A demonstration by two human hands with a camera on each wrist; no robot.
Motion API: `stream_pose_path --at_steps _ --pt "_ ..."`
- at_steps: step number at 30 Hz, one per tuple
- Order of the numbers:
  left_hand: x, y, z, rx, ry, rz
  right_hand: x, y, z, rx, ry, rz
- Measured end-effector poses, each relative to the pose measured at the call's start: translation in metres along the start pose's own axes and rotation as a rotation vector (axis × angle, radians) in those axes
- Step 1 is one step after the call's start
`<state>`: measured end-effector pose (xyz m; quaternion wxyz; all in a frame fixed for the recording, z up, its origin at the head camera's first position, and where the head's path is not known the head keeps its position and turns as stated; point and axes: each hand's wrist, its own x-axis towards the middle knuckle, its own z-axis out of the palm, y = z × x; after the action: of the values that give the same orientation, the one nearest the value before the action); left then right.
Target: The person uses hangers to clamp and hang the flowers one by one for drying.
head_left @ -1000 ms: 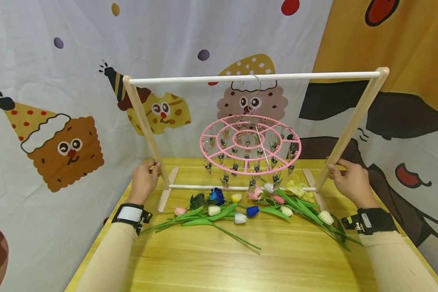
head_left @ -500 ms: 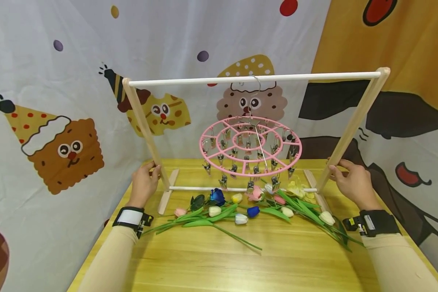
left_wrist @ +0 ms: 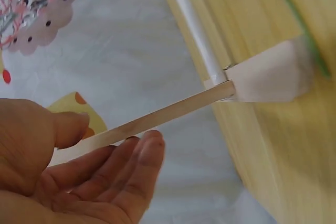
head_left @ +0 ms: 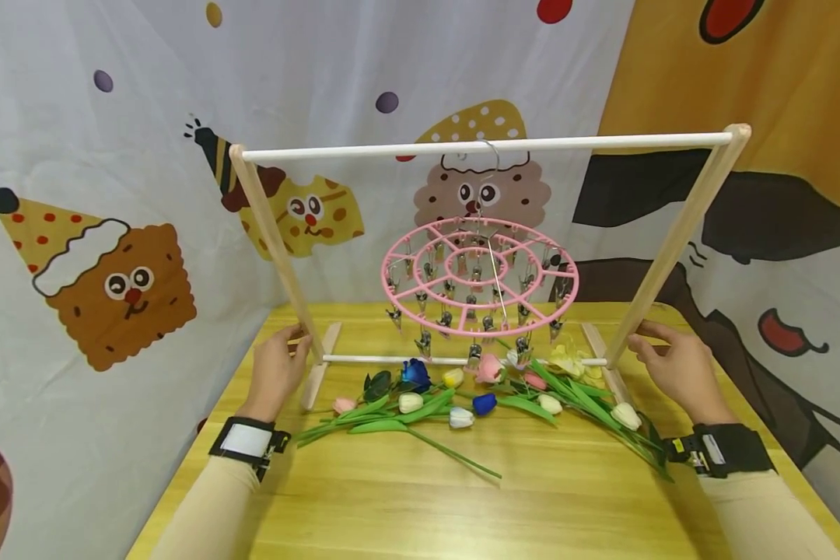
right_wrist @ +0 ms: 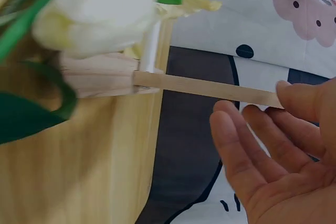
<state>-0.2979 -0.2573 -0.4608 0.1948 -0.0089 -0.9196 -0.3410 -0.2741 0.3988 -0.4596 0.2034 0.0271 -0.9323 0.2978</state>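
A small clothes rack [head_left: 672,241] of pale wood uprights and white rods stands on the table. My left hand [head_left: 276,373] is low on its left upright, and the left wrist view shows the slat [left_wrist: 152,121] between thumb and fingers. On the other side, my right hand [head_left: 682,373] holds the right upright [right_wrist: 210,87] the same way, thumb over the slat and fingers loosely below. From the top rod [head_left: 364,152] hangs a pink round clip hanger [head_left: 473,333] with many metal clips, touched by neither hand.
Artificial flowers lie along the rack's base: a blue rose [head_left: 415,376], a pink rose [head_left: 490,368], several tulips such as a white tulip [head_left: 626,416], and yellow petals [head_left: 568,360]. Behind the wooden table [head_left: 462,513] hangs a cartoon-printed cloth [head_left: 147,117].
Both hands have slid slightly down and toward me along the uprights, with less of the fingers wrapped behind them. The rack and flowers have stayed in place, and the hanger has swayed slightly.
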Motion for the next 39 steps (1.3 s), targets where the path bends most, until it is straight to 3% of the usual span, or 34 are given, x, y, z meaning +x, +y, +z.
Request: stream_pose_path --at_steps 8,10,15,17,23,28,31,39 --pt "-0.038 0.002 0.006 0.025 -0.097 0.031 -0.035 0.004 0.002 -0.087 -0.068 -0.015" --pt "-0.046 0.004 0.01 0.022 -0.107 0.052 -0.044 0.005 0.002 -0.123 -0.121 0.006" --pt "-0.067 0.013 0.021 0.032 -0.093 0.173 -0.063 0.003 0.004 -0.191 -0.249 0.03" --pt "-0.074 0.018 0.025 0.055 -0.078 0.229 -0.068 0.0 0.006 -0.193 -0.268 0.034" --pt "-0.092 0.037 0.036 0.076 -0.05 0.319 -0.077 -0.006 0.009 -0.195 -0.336 0.089" --pt "-0.104 0.052 0.046 0.071 -0.037 0.427 -0.083 -0.002 0.014 -0.21 -0.376 0.071" --pt "-0.109 0.06 0.051 0.095 -0.075 0.466 -0.084 0.0 0.018 -0.204 -0.372 0.067" --pt "-0.12 0.07 0.064 0.127 -0.243 0.457 -0.084 -0.003 0.023 -0.194 -0.317 0.056"
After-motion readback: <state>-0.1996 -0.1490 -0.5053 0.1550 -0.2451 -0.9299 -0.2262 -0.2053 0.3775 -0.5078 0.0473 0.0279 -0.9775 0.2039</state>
